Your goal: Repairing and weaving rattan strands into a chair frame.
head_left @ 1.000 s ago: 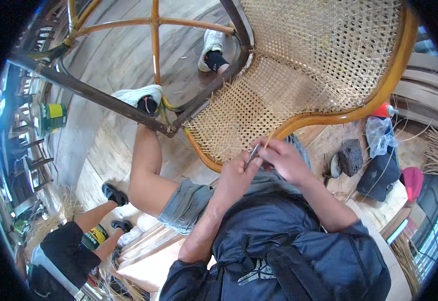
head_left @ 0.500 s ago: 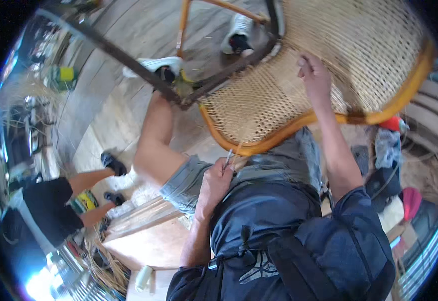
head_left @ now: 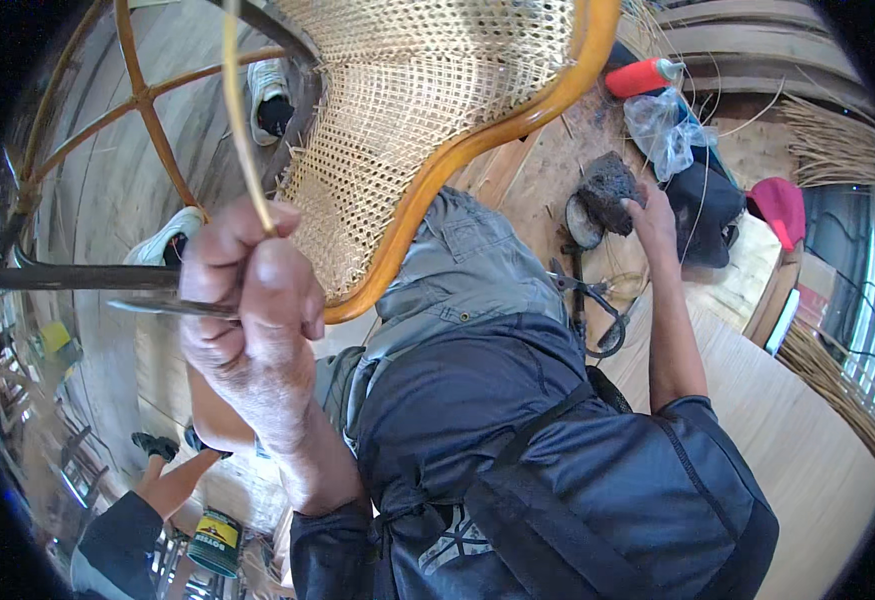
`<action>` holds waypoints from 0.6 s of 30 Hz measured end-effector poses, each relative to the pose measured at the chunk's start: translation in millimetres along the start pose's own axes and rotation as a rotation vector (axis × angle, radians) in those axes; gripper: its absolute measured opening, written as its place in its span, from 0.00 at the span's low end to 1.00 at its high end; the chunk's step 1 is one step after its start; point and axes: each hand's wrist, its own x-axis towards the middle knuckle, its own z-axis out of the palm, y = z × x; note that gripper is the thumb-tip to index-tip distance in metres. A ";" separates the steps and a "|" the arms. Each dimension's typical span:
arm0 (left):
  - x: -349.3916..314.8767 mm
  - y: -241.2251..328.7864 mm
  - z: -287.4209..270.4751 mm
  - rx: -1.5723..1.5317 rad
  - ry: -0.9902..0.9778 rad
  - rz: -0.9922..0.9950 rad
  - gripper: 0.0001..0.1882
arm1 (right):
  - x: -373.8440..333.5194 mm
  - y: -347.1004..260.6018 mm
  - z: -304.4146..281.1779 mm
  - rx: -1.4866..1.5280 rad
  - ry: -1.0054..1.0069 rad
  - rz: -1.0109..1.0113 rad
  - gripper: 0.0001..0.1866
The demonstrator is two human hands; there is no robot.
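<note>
My left hand (head_left: 262, 320) is raised close to the view, fingers closed around a thin cane strand (head_left: 237, 120) that runs upward. A slim metal tool with a pointed end (head_left: 147, 307) sticks out sideways from the same fist; its other end is hidden. Out to the right, my right hand (head_left: 655, 222) has its fingers on a dark, rough, porous lump (head_left: 609, 190) on the wooden bench. The woven cane panel (head_left: 387, 120), edged with a glossy orange-brown wooden rim (head_left: 457, 150), rests by my lap.
Dark-handled cutters (head_left: 589, 288) and a rounded grey piece (head_left: 584, 225) lie near the lump. Beyond are a red bottle (head_left: 642, 77), a clear plastic bag (head_left: 662, 130), a dark cloth item (head_left: 705, 215) and a red cap (head_left: 779, 210). A person's legs (head_left: 177, 485) and a green can (head_left: 214, 543) are at lower left.
My left hand has risen toward the view with the strand and metal tool. My right hand has left the cane panel and reached right to the dark lump. The view has shifted rightward.
</note>
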 end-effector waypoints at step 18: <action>-24.5 -12.8 42.0 0.263 -0.517 -0.007 0.07 | -41.8 -80.9 -62.4 0.714 -0.234 -0.098 0.35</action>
